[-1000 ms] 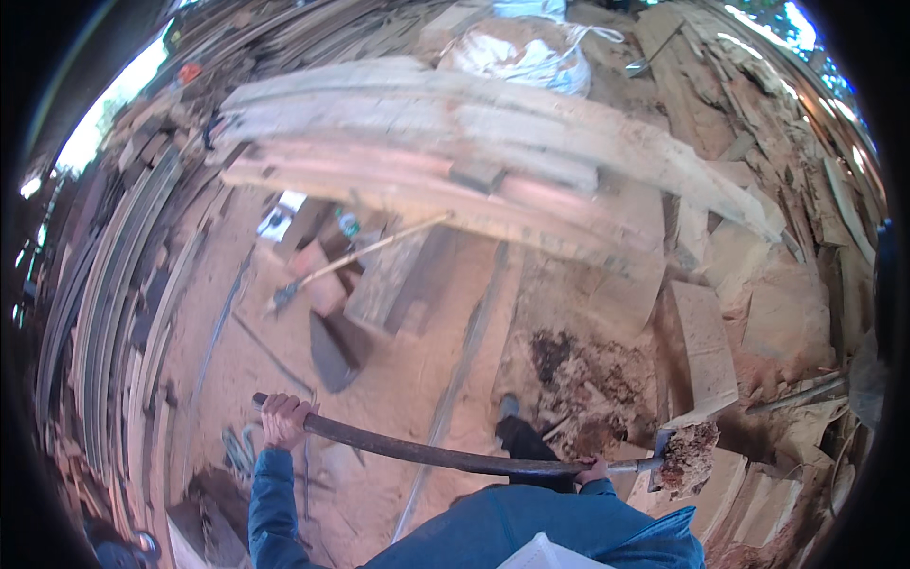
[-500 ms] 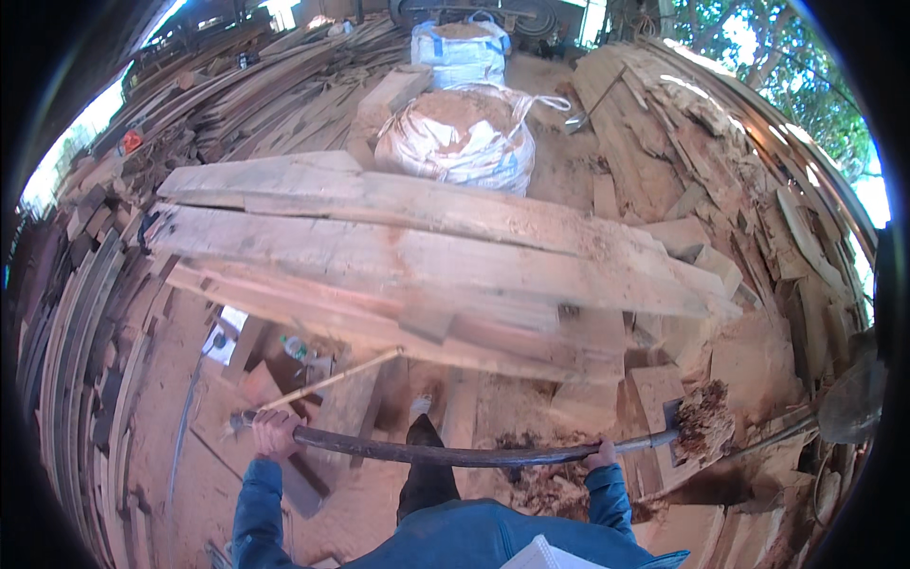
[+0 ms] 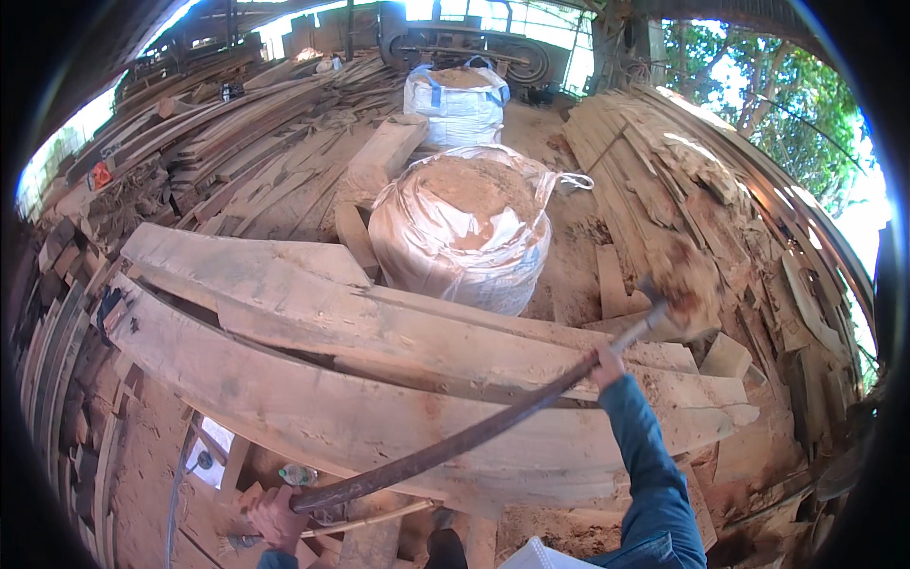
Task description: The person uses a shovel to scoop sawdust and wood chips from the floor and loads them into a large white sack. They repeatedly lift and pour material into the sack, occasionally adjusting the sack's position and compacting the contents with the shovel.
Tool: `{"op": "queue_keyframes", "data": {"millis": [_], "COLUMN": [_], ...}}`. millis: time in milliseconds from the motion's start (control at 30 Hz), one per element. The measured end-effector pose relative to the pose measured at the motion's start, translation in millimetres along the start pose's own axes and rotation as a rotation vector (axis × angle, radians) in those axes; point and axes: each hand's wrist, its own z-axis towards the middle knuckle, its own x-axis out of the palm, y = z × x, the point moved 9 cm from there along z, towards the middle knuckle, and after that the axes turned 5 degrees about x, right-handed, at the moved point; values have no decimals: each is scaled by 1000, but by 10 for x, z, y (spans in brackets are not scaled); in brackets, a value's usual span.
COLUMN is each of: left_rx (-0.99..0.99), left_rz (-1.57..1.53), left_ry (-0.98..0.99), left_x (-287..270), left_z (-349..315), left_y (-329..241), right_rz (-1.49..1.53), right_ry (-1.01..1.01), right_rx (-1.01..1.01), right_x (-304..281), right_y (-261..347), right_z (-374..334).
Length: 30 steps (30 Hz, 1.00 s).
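Both hands (image 3: 275, 517) gripping a shovel (image 3: 445, 453), slanting between them, blurred load (image 3: 692, 284), perhaps wood debris, beyond the right.

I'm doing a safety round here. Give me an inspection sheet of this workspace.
Surface: dusty floor, with long boards lying across the middle.
Job's things: long-handled shovel, its head loaded with a brown clump, blurred.
Clutter: bottle, white sheet and pale stick on the boards' near side.
Hands: left hand grips the shovel near its tail end; right hand grips it near the head.
Cables: thin line at left; cannot tell if cable.
Surroundings: white near bag, white far bag, wood piles, trees at right.
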Motion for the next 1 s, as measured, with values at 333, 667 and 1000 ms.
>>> {"op": "queue_keyframes", "data": {"millis": [333, 667, 1000], "left_rx": [-180, -115, -213], "left_rz": [-651, -471, -761], "left_ry": [464, 496, 836], "left_x": [1867, 2069, 1990], "left_z": [839, 281, -1909], "left_y": [-1732, -1109, -1277], "right_rz": [-277, -236, -574], "right_ry": [275, 297, 113], "right_rx": [-75, -25, -76], "right_x": [2978, 2048, -254], "right_y": [-304, -794, -1258], "right_z": [927, 106, -1166]}}
